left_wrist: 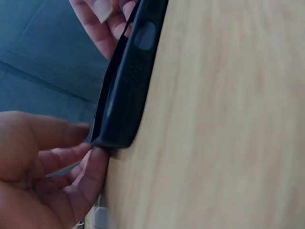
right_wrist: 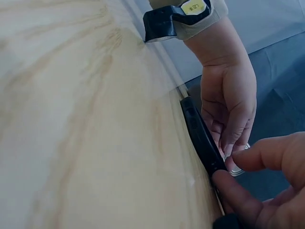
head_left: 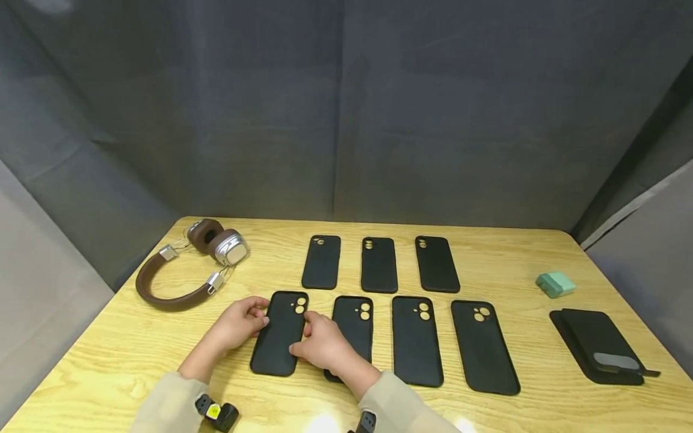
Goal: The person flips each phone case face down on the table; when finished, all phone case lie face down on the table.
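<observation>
Black phone case point(head_left: 279, 334) is pinched at its edges by the left hand point(head_left: 238, 325) and right hand point(head_left: 320, 344). Squaring it with the neighbouring case point(head_left: 354, 325) probably wants light, even pressure on both sides.

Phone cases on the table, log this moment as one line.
left hand: holds left edge of phone case | right hand: holds its right edge | case: front row, leftmost, on table

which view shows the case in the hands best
Head view: the whole case lies flat, both hands on its sides. Left wrist shows only its edge; right wrist a thin sliver.
</observation>
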A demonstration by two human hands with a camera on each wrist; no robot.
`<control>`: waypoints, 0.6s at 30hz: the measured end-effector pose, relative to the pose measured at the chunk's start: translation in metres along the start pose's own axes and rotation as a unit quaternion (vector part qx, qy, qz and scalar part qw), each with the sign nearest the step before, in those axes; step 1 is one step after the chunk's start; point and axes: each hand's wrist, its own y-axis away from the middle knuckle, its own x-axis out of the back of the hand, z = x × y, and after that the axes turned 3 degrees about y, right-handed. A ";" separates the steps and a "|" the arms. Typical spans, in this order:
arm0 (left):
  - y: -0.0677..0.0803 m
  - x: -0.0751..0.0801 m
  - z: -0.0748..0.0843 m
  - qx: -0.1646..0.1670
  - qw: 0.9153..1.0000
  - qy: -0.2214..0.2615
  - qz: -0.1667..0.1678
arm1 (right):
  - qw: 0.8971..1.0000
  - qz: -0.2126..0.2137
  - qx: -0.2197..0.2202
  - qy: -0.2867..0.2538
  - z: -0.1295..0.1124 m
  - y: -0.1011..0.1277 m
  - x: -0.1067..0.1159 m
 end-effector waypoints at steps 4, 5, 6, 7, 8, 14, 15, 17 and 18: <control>-0.001 -0.002 -0.001 0.016 1.000 0.016 0.019 | 1.000 0.013 0.004 0.019 0.000 0.000 -0.001; -0.002 -0.003 -0.001 0.022 0.999 0.021 0.022 | 1.000 0.017 0.005 0.025 -0.001 0.000 -0.002; -0.002 -0.003 -0.001 0.028 0.999 0.029 0.026 | 0.999 0.021 0.007 0.033 -0.001 0.000 -0.002; -0.003 -0.003 -0.001 0.035 0.998 0.035 0.029 | 0.999 0.024 0.009 0.041 -0.001 0.000 -0.002; -0.003 -0.003 0.000 0.040 0.998 0.040 0.029 | 0.998 0.027 0.011 0.048 -0.001 0.000 -0.002; -0.003 -0.001 0.000 0.061 0.995 0.067 0.029 | 0.996 0.035 0.015 0.087 -0.003 -0.001 -0.005; -0.003 -0.001 0.000 0.062 0.995 0.070 0.031 | 0.995 0.034 0.014 0.090 -0.004 -0.001 -0.006; -0.003 -0.002 0.000 0.066 0.994 0.078 0.036 | 0.996 0.031 0.010 0.087 -0.004 -0.002 -0.007; -0.002 -0.003 0.000 0.067 0.993 0.083 0.042 | 0.996 0.029 0.007 0.086 -0.004 -0.001 -0.007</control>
